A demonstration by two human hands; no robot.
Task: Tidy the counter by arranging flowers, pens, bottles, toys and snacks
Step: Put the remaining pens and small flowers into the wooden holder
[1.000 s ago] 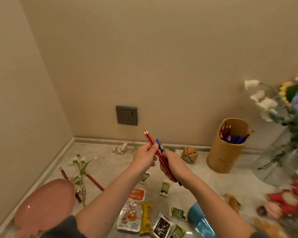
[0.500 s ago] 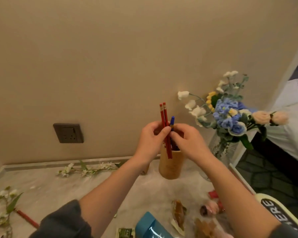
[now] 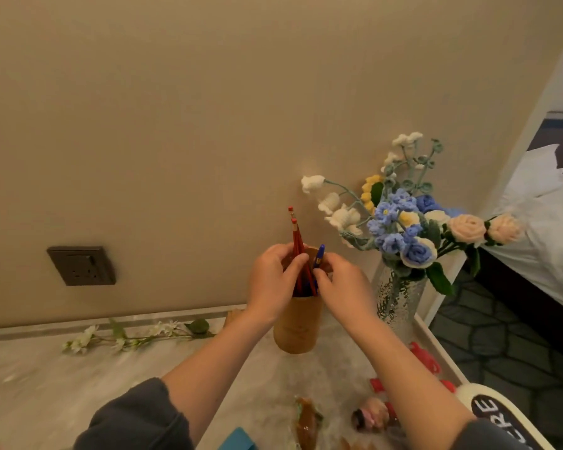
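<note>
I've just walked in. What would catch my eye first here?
In the middle, the left hand grips two red pencils and the right hand pinches a blue pen, their lower ends inside a wooden cup. Right of the cup, a bunch of blue, white and yellow flowers stands in a glass vase.

Marble counter (image 3: 30, 384): pen holder (image 3: 298, 329), vase (image 3: 398, 303), flower sprig (image 3: 134, 337).

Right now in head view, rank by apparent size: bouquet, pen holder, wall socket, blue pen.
1. bouquet
2. pen holder, partly hidden
3. wall socket, close behind the holder
4. blue pen, only its top shows
</note>
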